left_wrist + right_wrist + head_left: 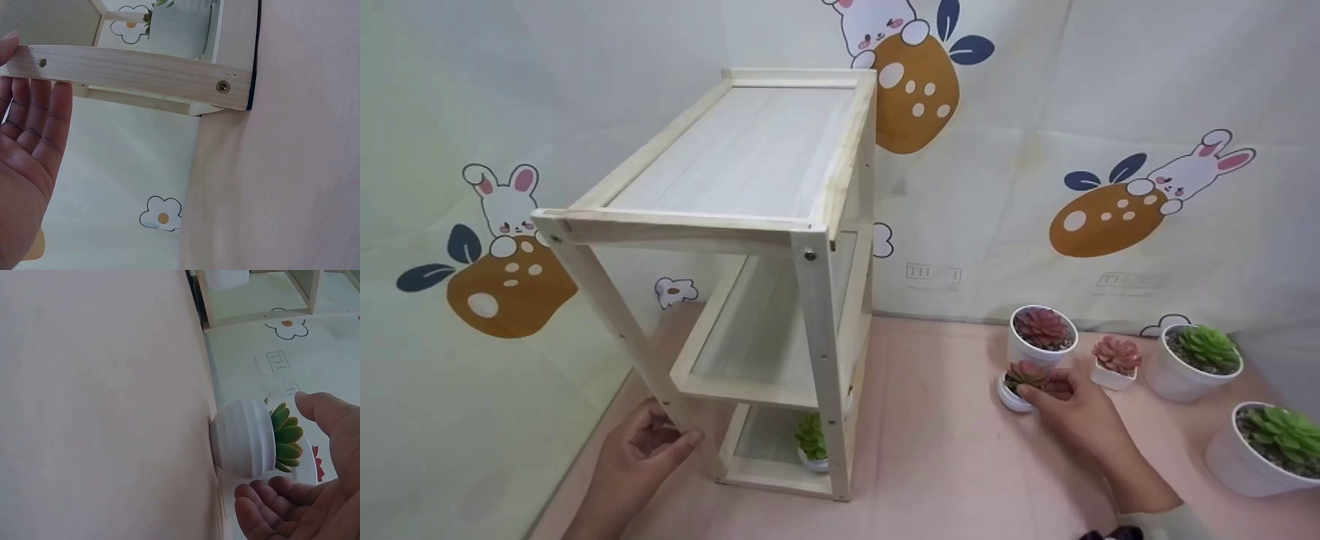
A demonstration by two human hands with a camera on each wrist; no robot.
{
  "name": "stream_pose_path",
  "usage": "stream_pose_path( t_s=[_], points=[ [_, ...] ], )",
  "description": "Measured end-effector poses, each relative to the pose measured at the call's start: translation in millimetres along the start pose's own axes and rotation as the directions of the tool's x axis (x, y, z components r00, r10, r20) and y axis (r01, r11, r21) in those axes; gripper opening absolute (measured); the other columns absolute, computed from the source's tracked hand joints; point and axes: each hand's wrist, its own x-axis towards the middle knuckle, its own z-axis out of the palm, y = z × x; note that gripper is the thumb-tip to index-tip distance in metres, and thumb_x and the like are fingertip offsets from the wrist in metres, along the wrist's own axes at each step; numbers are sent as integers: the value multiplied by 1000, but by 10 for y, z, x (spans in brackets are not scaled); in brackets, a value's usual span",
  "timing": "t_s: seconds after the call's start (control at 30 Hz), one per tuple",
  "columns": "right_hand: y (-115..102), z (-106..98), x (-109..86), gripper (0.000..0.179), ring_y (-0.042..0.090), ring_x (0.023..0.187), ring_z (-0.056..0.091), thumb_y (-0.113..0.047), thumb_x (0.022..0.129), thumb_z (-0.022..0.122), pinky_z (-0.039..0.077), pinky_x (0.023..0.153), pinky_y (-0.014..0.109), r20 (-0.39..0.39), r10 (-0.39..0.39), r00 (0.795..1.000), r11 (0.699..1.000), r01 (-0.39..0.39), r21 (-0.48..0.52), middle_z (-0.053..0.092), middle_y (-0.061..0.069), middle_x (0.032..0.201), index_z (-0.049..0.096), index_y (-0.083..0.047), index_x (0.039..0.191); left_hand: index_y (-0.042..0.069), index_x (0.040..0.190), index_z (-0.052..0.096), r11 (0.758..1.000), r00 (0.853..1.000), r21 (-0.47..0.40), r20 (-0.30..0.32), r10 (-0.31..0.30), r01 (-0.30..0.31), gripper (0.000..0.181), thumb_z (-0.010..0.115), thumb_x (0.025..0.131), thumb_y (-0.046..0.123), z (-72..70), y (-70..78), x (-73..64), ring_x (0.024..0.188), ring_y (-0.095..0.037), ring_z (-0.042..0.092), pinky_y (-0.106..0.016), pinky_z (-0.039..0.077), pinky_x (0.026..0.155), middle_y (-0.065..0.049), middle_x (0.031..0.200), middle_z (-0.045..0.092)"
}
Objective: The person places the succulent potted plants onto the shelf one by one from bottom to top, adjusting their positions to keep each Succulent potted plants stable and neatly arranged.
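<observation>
A pale wooden three-tier shelf (742, 161) stands on the pink surface. My left hand (634, 457) holds its front left leg (140, 70) low down; the left wrist view shows the thumb on one side and the fingers on the other. On the right, my right hand (1080, 420) is at a small ribbed white pot (242, 439) holding a green, red-tinged succulent (288, 439). In the right wrist view the thumb and loosely bent fingers stand either side of the plant, spread apart. The pot sits upright on the surface.
A small potted green succulent (810, 436) stands on the bottom shelf, partly behind the front right leg. Behind my right hand is a larger white pot with a red succulent (1044, 328). Further right are a square-potted pink one (1116, 356) and two green ones (1206, 349). A printed backdrop (982, 195) rises behind.
</observation>
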Motion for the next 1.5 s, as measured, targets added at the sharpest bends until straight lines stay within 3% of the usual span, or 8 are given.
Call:
stream_pose_path(
  t_s=[0.17, 0.4, 0.63, 0.93, 1.2, 1.5],
  points=[
    [12, 52, 32, 63, 19, 106, 66, -41, 90, 82, 50, 82, 23, 13, -32, 999, 999, 32, 12, 73, 17, 120, 61, 3, 130, 10, 131, 61, 1000, 1000, 3, 1, -3, 3, 51, 85, 88, 22, -1, 15, -10, 103, -12, 70, -22, 58, 88, -8, 129, 68],
    [42, 78, 68, 69, 18, 104, 63, -34, 85, 88, 49, 77, 22, 37, -71, 997, 998, 70, 4, 71, 19, 122, 59, 5, 133, 8, 132, 61, 1000, 1000, -26, -12, 17, -18, 50, 84, 89, 16, 11, -9, -19, 99, -10, 71, -21, 59, 86, -7, 124, 70],
    [44, 114, 72, 66, 17, 108, 63, -28, 84, 89, 49, 82, 18, 32, -98, 995, 994, 96, 49, 70, 19, 129, 59, 2, 135, 6, 131, 61, 1000, 1000, -31, -15, 8, -8, 48, 84, 89, 15, 21, -14, -20, 99, -10, 71, -21, 59, 86, -5, 121, 71],
    [50, 127, 90, 68, 22, 117, 62, -30, 84, 89, 49, 88, 21, 30, -105, 994, 994, 104, 29, 68, 19, 133, 59, -1, 137, 7, 131, 61, 1000, 1000, -15, -13, 6, -6, 47, 83, 90, 16, 20, -31, -15, 100, -10, 71, -21, 59, 87, -7, 123, 71],
    [62, 136, 92, 67, 22, 114, 61, -31, 83, 90, 47, 86, 21, 9, -104, 995, 994, 104, 14, 69, 17, 131, 60, -2, 135, 8, 131, 61, 1000, 1000, 4, -1, -3, 3, 49, 84, 90, 20, 1, -14, -14, 102, -10, 71, -20, 58, 88, -10, 126, 69],
    [57, 148, 96, 68, 22, 114, 61, -29, 82, 90, 48, 82, 21, 5, -95, 996, 995, 94, 18, 67, 19, 135, 59, -2, 136, 5, 119, 64, 994, 997, -73, -23, 75, -76, 36, 83, 88, 9, 15, -57, -19, 96, -14, 71, -23, 59, 85, -1, 111, 71]
  ],
)
